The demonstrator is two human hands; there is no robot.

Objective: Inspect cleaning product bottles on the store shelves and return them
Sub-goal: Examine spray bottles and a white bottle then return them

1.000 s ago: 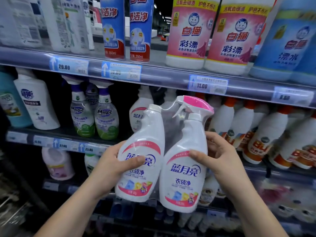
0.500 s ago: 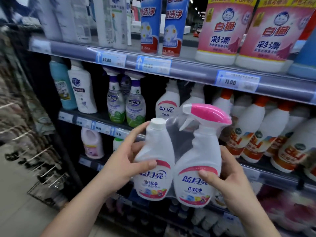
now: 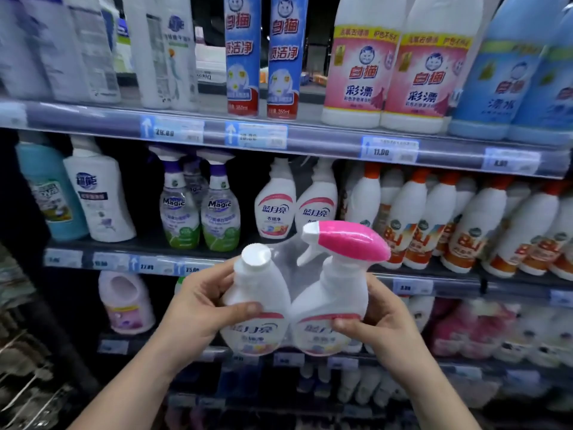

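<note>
- Two white bottles are off the shelf and in hand: a capped bottle (image 3: pixel 254 283) and a spray bottle (image 3: pixel 335 293) with a pink trigger (image 3: pixel 350 240), side by side and touching, seemingly bound by clear wrap (image 3: pixel 285 259) between their necks
- The left hand (image 3: pixel 192 308) is curled round the capped bottle, thumb lying across its front just above the label; the fingers behind it are hidden
- The right hand (image 3: pixel 384 324) is curled round the lower body of the spray bottle, thumb pressed at the top edge of its label
- The pair is held upright, tops tipped a little toward the camera, in front of the middle shelf (image 3: pixel 124 262) and partly below its edge
- Picking up looks done for this pair and the inspecting seems to be under way: the front labels face the person, though blurred
- Putting them back is not yet done; matching bottles (image 3: pixel 274 209) stand on the middle shelf just above the held pair, so the space in front of them is the likely home
- The orange-necked bottles (image 3: pixel 465 231) to the right and the rest stand on the shelves; how many more are meant to be checked cannot be told
</note>
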